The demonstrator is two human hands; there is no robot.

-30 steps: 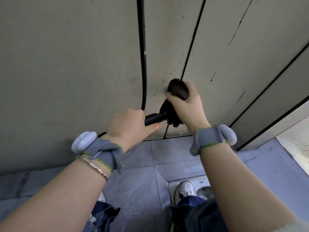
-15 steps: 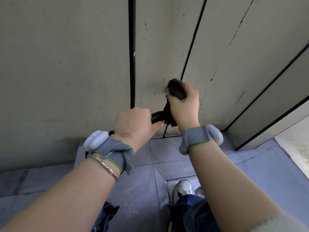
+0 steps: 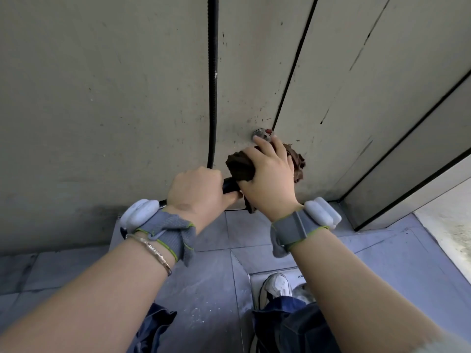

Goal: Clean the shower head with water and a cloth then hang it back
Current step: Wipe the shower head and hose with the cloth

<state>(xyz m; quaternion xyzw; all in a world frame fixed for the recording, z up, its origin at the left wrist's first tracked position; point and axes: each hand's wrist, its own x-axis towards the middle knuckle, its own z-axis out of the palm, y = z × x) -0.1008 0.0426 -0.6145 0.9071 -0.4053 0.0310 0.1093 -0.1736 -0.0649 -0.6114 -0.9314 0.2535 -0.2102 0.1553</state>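
**A:** R hand sits a bit lower vs 0.5 s ago, and the cloth now bulges out both sides of it. A round metal fitting has come into view on the wall, right of the hose.

**B:** Grips?

**A:** R fingers are curled over the cloth, squeezing it round the shower head. Forefinger is stretched up, tip at the fitting's rim; can't tell if it presses. L hand is wrapped tight round its handle, thumb laid along it, just right of the hose's lower end.

**B:** So where's the shower head exactly?

**A:** Off its hook, held between both hands, right of the hose and low vs the wall. Only a short black bit of handle shows; the rest is under the cloth.

**B:** Anything else?

**A:** Grey bands w/ white pods on both wrists, bracelet on the L one. Below the hose: grey tiled floor, white shoe, blue trousers.
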